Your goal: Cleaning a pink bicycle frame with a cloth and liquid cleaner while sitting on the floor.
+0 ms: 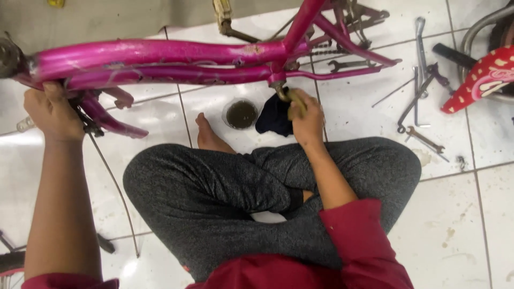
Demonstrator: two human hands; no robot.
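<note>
A pink bicycle frame (160,53) lies across the top of the view, over my crossed legs in grey trousers. My left hand (51,112) grips the frame near its front end, at the left. My right hand (308,120) is closed around a greasy crank arm (292,99) that hangs below the frame's bottom bracket. A dark blue rag (272,116) lies on the floor right beside that hand. A small round cup (241,114) of dark grease stands just left of the rag, near my bare foot (209,136).
Several wrenches and metal rods (420,101) are scattered on the white tiled floor at the right. A red patterned saddle (482,77) and a grey metal tube (482,27) sit at the far right. A thin cable (115,187) trails down the floor at the left.
</note>
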